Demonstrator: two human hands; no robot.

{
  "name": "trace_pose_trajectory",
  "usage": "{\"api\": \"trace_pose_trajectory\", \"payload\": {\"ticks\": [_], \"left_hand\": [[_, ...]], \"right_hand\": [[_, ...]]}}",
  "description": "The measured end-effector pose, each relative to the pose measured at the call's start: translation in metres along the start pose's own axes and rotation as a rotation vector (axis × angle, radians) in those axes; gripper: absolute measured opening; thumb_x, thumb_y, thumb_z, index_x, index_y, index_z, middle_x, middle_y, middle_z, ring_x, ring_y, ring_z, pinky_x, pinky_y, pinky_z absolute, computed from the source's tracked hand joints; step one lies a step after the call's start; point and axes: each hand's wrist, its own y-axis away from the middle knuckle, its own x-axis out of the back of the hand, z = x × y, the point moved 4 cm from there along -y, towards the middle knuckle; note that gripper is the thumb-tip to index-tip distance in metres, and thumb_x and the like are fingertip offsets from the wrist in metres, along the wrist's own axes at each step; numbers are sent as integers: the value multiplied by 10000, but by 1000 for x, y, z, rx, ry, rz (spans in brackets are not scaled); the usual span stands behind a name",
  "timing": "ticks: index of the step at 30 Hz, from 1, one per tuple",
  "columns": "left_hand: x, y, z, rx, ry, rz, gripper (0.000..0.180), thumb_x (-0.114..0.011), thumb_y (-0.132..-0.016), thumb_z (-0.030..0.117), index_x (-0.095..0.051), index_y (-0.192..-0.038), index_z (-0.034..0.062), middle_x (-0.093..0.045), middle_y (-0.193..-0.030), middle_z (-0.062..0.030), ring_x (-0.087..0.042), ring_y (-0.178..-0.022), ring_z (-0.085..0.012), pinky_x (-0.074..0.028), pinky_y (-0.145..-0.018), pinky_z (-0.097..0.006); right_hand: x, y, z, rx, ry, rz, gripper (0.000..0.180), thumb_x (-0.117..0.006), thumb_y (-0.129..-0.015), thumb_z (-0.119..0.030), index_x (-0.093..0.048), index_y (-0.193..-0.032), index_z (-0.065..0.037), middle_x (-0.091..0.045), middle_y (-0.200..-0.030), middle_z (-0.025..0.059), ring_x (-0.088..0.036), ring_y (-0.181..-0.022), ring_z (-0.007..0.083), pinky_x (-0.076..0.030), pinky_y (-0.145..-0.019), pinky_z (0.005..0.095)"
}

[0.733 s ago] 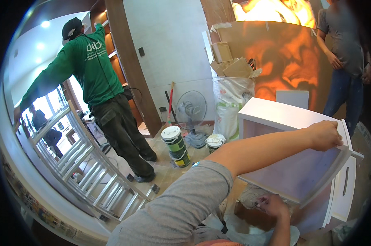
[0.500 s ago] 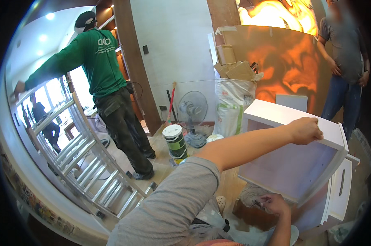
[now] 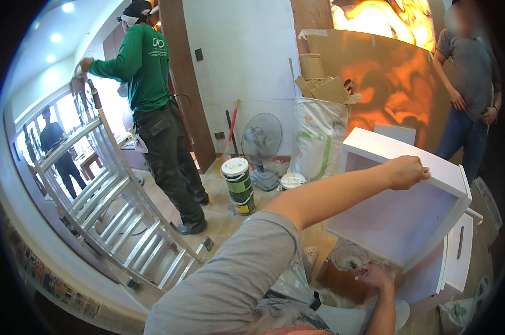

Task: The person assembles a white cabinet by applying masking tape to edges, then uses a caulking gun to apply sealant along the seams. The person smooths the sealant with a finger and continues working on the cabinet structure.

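Observation:
A white drawer (image 3: 398,218) stands tilted at the right, its hollow side facing me. My left hand (image 3: 407,172) is closed over its upper rim, the arm stretched across from the lower left. Lower down, my right hand (image 3: 374,277) is below the drawer's bottom edge with its fingers curled together; whatever they hold, if anything, is too small to make out. Beside those fingers lies a crumpled grey cloth or plastic piece (image 3: 346,255) on a brown surface (image 3: 337,277). Below and to the right of the drawer shows another white panel with a slot handle (image 3: 459,251).
An aluminium ladder (image 3: 115,209) stands at left beside a person in a green shirt (image 3: 143,67). Farther off are a paint bucket (image 3: 238,184), a fan (image 3: 262,139) and a white sack (image 3: 318,139) topped with cardboard. Another person (image 3: 469,72) stands at far right.
My left hand stays on the drawer's rim and my right hand stays low, with little movement. The person in green has drawn the outstretched arm in to the ladder's top. My view has shifted slightly.

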Motion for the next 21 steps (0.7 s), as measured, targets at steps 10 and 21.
{"api": "trace_pose_trajectory", "payload": {"ticks": [10, 21], "left_hand": [[-52, -86, 30, -90, 210, 76, 447, -641, -934, 62, -694, -1368, 152, -655, -1431, -120, -590, -1356, -300, -455, -1162, -424], [-34, -104, 43, -138, -17, -75, 602, -687, -993, 200, -515, -1553, 337, -564, -1525, -85, -509, -1377, -329, -444, -1169, -461]], "right_hand": [[17, 16, -15, 208, 142, 93, 324, -797, -854, -284, -737, -1099, -81, -737, -954, 179, -703, -916, 363, -543, -826, 477], [38, 22, -33, 167, 26, 154, 423, -803, -852, -236, -730, -1236, -75, -735, -1041, 163, -692, -998, 358, -544, -884, 443]]}}
